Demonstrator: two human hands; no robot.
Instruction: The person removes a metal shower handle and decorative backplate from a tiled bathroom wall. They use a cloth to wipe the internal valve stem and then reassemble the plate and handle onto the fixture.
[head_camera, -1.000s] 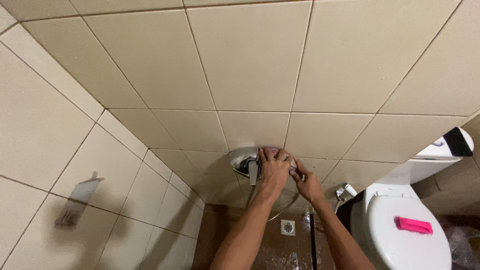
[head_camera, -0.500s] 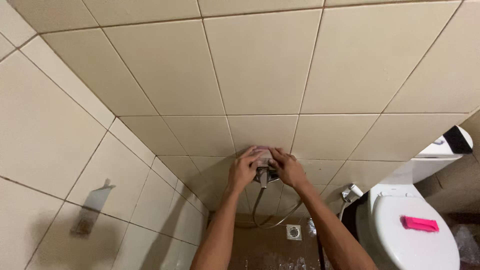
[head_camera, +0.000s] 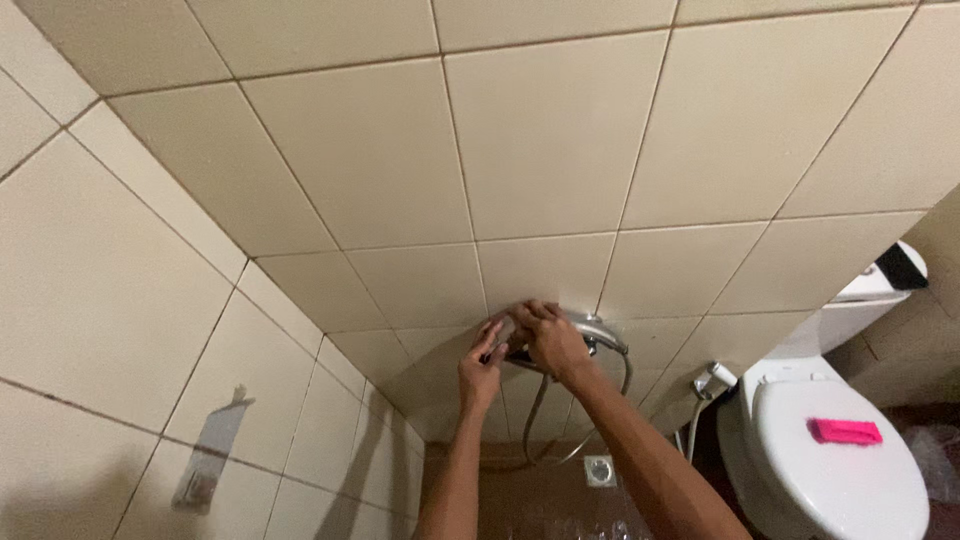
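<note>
A chrome shower valve is fixed low on the beige tiled wall, and a metal hose loops down from it. My right hand lies over the valve's left part with the fingers closed around it. My left hand is just to the left of it, with its fingertips pinching the fixture's left edge. Both forearms reach up from the bottom of the view. My hands hide the left half of the valve.
A white toilet with its lid down stands at the right, and a pink flat object lies on the lid. A bidet sprayer hangs between valve and toilet. A floor drain sits below. A torn grey patch marks the left wall.
The view has tilted, so the valve sits lower in the picture. My right hand has shifted onto the valve's left part, and the chrome right side now shows.
</note>
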